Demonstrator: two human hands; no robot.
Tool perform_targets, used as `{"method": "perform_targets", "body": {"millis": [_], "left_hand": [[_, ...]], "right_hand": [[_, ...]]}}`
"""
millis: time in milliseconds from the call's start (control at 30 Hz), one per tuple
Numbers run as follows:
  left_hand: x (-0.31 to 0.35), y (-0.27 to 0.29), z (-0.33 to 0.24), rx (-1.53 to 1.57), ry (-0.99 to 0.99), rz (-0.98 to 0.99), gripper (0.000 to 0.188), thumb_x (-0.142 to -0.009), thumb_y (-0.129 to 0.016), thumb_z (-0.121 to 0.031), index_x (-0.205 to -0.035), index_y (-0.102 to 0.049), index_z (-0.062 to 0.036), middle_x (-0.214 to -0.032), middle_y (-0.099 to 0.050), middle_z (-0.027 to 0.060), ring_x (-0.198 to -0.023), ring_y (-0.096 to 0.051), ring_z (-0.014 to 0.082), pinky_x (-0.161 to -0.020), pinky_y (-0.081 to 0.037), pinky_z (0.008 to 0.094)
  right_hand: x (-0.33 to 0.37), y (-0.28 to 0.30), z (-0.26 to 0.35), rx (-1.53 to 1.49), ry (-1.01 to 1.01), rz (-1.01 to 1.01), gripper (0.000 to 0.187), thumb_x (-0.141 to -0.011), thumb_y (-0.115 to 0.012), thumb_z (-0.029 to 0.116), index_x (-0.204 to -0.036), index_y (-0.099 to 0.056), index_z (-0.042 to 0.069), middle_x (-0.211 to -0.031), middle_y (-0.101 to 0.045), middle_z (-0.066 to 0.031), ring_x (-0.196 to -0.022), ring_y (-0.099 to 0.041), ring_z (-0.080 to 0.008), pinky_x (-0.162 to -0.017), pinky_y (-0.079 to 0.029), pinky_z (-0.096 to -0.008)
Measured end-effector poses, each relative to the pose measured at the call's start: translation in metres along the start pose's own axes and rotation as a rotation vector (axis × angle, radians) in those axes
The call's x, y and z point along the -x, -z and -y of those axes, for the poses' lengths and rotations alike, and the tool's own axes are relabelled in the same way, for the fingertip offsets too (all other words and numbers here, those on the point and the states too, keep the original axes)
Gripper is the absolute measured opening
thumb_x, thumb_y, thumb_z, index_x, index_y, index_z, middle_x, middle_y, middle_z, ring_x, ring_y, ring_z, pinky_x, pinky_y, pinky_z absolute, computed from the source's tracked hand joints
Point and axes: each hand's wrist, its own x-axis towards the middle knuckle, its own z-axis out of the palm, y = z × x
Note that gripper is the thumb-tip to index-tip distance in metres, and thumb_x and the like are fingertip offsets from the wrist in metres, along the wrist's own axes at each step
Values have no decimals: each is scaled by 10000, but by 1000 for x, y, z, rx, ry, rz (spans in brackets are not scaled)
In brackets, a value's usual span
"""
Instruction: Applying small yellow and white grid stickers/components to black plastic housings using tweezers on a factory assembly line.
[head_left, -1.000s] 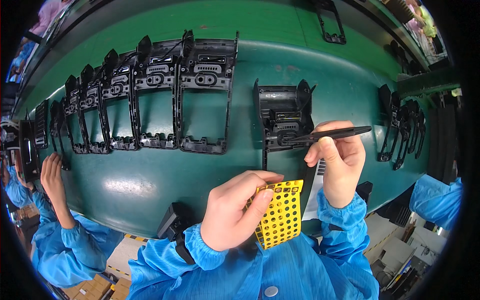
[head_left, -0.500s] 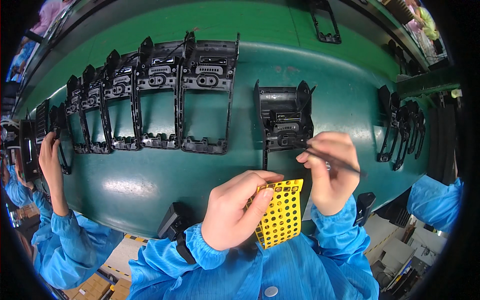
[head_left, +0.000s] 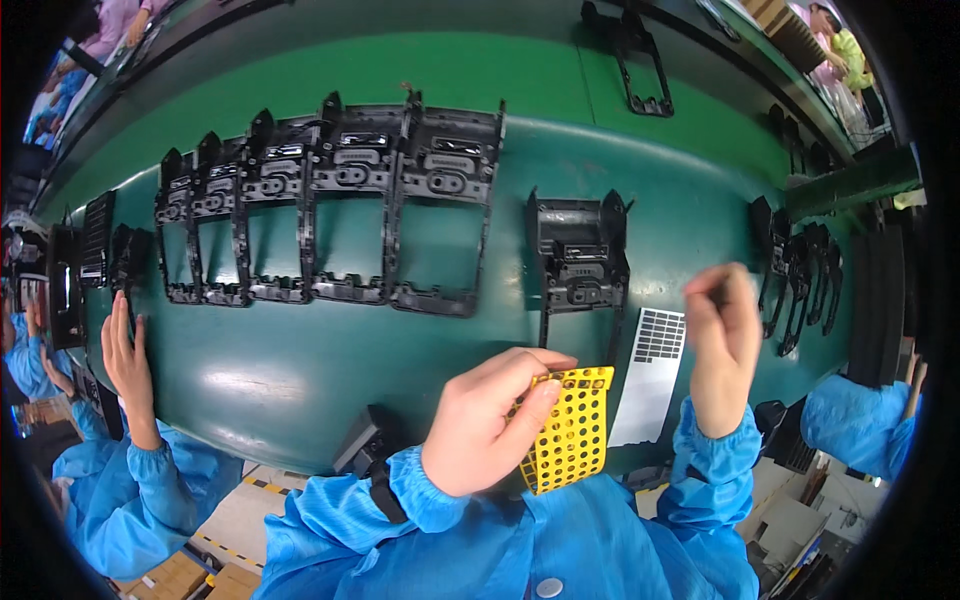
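Note:
My left hand (head_left: 485,420) holds a yellow sheet (head_left: 572,435) with a grid of dark dots, thumb laid across its face, at the near edge of the green belt (head_left: 300,370). My right hand (head_left: 720,340) is raised to the right of it, blurred, fingertips pinched together as they were on a thin black tool, which the blur hides. A single black plastic frame part (head_left: 580,265) lies on the belt just beyond both hands. A white sheet (head_left: 650,375) with a dark grid lies between the hands.
A row of several black frame parts (head_left: 330,220) lies along the belt to the left. More black parts (head_left: 800,270) stand at the right. A co-worker's hand (head_left: 125,360) in a blue sleeve rests at the left edge. A small black device (head_left: 360,445) sits below the belt.
My right hand has drawn back from the single black part and swung right and down. The thin black tool, clear before, is blurred out. My left hand and the yellow sheet stayed put.

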Motion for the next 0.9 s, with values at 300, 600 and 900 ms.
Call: {"method": "perform_targets", "body": {"millis": [300,600,900], "left_hand": [[11,21,-16,31,-66,-79,182,-930,-497,-82,-968,-619,49,-1012,-667,157,-891,-659,216,-777,-502,294],[39,86,-11,-17,2,-457,252,-950,-427,-95,-1032,-608,61,-1176,-588,132,-1153,-513,180,-976,-380,312],[53,138,18,130,-99,-1091,305,-973,-474,-144,-1173,-557,72,-1310,-482,111,-1137,-479,149,-984,-347,277]], "right_hand": [[-26,-36,-13,139,-146,293,131,-876,-603,86,-854,-529,-20,-663,-548,-30,-616,-495,-66,-520,-397,-264],[-62,-63,-6,121,-92,414,131,-881,-579,113,-831,-525,5,-604,-519,-15,-498,-500,-89,-464,-376,-263],[-67,-67,-3,120,-123,510,124,-881,-580,93,-843,-506,2,-654,-520,-23,-516,-517,-96,-477,-390,-259]]}}
